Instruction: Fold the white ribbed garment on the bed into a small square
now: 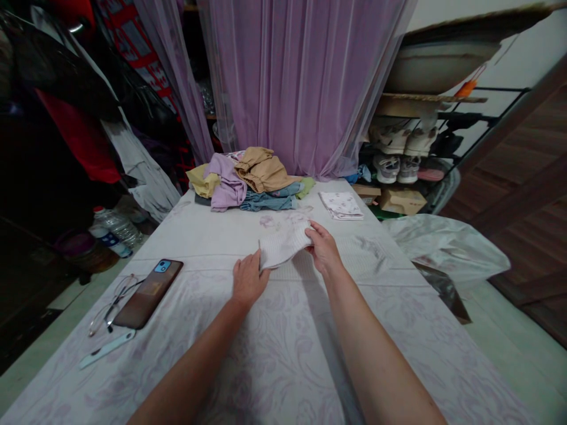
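A small white ribbed cloth [283, 247] lies partly lifted on the pale floral bedsheet [283, 354]. My left hand [247, 282] rests on the sheet and pinches the cloth's near-left corner. My right hand [323, 248] grips the cloth's right edge, fingers closed on it. Behind the cloth sits a heap of clothes [250, 177] in tan, lilac, yellow and denim. A folded white patterned cloth [342, 205] lies to the right of the heap.
A phone [148, 293], eyeglasses [110, 304] and a white strip-like object [106, 349] lie at the sheet's left edge. Water bottles [110, 227] stand on the floor left. A purple curtain [305, 77] hangs behind; a shoe rack [407, 147] and plastic bag [447, 245] are right.
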Action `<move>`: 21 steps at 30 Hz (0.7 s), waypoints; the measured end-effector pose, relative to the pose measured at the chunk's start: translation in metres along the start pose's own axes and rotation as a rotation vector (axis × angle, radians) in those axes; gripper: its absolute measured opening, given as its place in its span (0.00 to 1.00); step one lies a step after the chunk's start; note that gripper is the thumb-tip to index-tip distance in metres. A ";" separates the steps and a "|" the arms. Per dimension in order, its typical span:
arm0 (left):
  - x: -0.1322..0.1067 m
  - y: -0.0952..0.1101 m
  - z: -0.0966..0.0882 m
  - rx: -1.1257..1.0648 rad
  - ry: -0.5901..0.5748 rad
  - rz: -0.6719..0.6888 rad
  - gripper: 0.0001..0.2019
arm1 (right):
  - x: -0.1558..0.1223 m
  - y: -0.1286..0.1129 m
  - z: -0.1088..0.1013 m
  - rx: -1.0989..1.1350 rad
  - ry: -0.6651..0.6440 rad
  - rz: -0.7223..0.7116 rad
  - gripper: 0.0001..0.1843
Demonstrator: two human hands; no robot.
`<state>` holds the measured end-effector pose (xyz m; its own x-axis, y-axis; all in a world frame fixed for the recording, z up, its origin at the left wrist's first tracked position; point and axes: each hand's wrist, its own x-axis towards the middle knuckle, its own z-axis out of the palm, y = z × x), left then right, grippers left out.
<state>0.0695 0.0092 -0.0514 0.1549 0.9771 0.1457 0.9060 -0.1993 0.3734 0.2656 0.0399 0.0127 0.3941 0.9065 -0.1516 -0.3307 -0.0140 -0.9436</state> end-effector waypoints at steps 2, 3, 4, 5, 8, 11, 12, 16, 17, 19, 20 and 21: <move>0.001 0.003 -0.001 0.005 -0.008 -0.011 0.25 | -0.002 -0.001 0.002 -0.018 -0.007 -0.022 0.34; 0.001 0.004 -0.001 0.006 -0.008 -0.013 0.24 | -0.002 -0.002 0.002 -0.025 0.000 -0.038 0.36; 0.001 0.004 -0.002 0.006 -0.006 -0.013 0.24 | -0.002 -0.002 0.002 -0.030 0.013 -0.055 0.38; 0.001 0.004 -0.002 0.004 -0.005 -0.009 0.24 | -0.001 -0.002 0.001 -0.033 0.029 -0.071 0.39; 0.001 0.004 -0.004 -0.013 -0.007 0.000 0.23 | 0.002 -0.003 -0.003 -0.030 0.062 -0.111 0.36; 0.001 0.006 -0.004 -0.055 -0.033 -0.004 0.23 | 0.004 -0.005 -0.006 -0.009 0.043 -0.130 0.26; 0.001 0.007 -0.004 -0.069 -0.046 0.002 0.24 | 0.005 -0.007 -0.006 0.000 0.032 -0.126 0.22; -0.001 0.010 -0.001 -0.119 -0.084 0.039 0.29 | 0.004 -0.018 0.001 0.081 -0.009 -0.105 0.17; -0.001 0.010 -0.001 -0.131 -0.089 0.036 0.30 | 0.005 -0.022 0.005 0.113 -0.022 -0.109 0.18; 0.000 0.014 -0.001 -0.155 -0.094 0.015 0.32 | 0.005 -0.029 0.015 0.157 -0.054 -0.129 0.19; 0.000 0.016 -0.001 -0.168 -0.093 0.002 0.32 | 0.006 -0.033 0.021 0.166 -0.075 -0.146 0.20; 0.001 0.020 -0.001 -0.182 -0.090 -0.010 0.33 | 0.006 -0.037 0.028 0.166 -0.104 -0.165 0.21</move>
<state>0.0873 0.0061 -0.0424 0.1880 0.9803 0.0613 0.8227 -0.1913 0.5353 0.2562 0.0579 0.0553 0.3670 0.9294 0.0394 -0.4091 0.1993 -0.8905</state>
